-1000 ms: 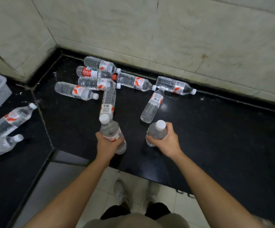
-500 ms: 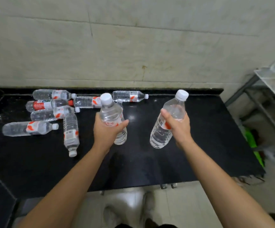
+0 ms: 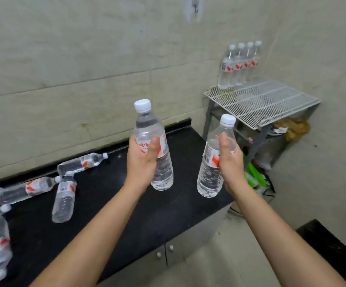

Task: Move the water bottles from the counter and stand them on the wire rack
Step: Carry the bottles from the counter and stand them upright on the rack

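Observation:
My left hand (image 3: 142, 160) grips a clear water bottle (image 3: 163, 170) with a white cap and red label, held upright above the black counter (image 3: 110, 214). My right hand (image 3: 229, 160) grips a second water bottle (image 3: 208, 177), upright, over the counter's right end. Several more bottles (image 3: 64, 195) lie on their sides at the counter's left. The white wire rack (image 3: 261, 102) stands to the right, against the wall. Several bottles (image 3: 238, 65) stand in a row at its back left corner.
The rack's front and right wire surface holds nothing. Under the rack sit green items (image 3: 254, 177) and a brown bundle (image 3: 292, 127). White cabinet doors (image 3: 168, 251) are below the counter. Another dark surface (image 3: 337, 251) sits at the lower right.
Both bottles have been lifted off the counter and carried right. My view has swung right, bringing the wire rack and its standing bottles into sight.

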Action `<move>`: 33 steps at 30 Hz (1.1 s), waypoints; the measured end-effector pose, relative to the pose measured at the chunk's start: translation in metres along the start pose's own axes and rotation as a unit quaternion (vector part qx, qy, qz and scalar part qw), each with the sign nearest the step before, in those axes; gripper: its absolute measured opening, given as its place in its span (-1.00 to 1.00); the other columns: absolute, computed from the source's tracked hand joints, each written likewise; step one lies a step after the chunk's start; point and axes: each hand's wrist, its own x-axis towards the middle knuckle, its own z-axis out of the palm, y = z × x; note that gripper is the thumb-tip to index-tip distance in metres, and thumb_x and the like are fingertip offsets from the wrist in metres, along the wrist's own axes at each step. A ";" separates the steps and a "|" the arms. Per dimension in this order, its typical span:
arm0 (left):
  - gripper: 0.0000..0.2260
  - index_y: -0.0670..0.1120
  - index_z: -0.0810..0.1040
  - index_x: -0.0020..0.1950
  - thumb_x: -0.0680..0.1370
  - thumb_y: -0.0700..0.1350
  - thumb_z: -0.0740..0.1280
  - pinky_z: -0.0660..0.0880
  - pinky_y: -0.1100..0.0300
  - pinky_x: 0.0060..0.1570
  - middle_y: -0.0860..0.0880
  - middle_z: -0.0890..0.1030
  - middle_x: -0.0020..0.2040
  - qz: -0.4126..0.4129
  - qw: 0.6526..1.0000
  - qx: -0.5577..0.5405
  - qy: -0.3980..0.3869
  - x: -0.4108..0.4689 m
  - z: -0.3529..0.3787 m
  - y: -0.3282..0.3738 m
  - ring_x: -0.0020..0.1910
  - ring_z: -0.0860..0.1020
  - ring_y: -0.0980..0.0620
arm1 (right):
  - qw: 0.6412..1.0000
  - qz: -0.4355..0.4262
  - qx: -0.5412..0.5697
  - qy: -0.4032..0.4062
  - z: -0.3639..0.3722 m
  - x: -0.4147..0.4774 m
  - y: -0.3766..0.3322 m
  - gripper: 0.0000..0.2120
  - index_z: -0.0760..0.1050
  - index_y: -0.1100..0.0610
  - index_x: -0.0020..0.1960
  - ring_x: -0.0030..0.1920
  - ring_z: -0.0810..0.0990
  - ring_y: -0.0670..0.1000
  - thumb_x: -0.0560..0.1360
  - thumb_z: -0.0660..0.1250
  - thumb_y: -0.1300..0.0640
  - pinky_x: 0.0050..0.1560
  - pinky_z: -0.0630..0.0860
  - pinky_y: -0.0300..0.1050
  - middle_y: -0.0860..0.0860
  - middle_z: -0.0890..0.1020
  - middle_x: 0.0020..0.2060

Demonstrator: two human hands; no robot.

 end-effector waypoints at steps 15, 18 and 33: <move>-0.51 -0.15 0.45 0.35 0.51 0.09 0.33 0.56 0.29 -0.08 -0.07 0.65 0.10 -0.012 0.991 -0.052 -0.119 -0.010 0.325 0.019 -0.02 0.66 0.15 | 0.998 -0.015 0.067 0.015 -0.264 0.143 -0.011 -0.59 0.59 -0.11 0.05 0.02 0.70 -0.14 0.35 0.48 -0.34 0.06 0.58 -0.12 -0.18 0.74 -0.05; -0.53 -0.16 0.46 0.32 0.52 0.09 0.35 0.55 0.27 -0.08 -0.07 0.66 0.06 -0.003 0.991 -0.051 -0.123 0.021 0.354 0.015 -0.06 0.65 0.17 | 0.996 -0.016 0.086 0.033 -0.274 0.185 -0.007 -0.51 0.62 -0.10 0.11 0.09 0.71 0.03 0.32 0.48 -0.37 0.19 0.61 0.11 -0.01 0.74 0.04; -0.47 -0.06 0.46 0.38 0.51 0.21 0.33 0.57 -0.12 0.24 -0.06 0.68 0.17 -0.046 0.991 -0.098 -0.077 0.246 0.481 -0.043 0.13 0.66 0.02 | 0.997 -0.061 -0.043 -0.014 -0.257 0.434 -0.010 -0.68 0.53 -0.12 0.13 -0.05 0.64 -0.29 0.51 0.32 -0.29 -0.17 0.50 -0.45 -0.15 0.66 0.01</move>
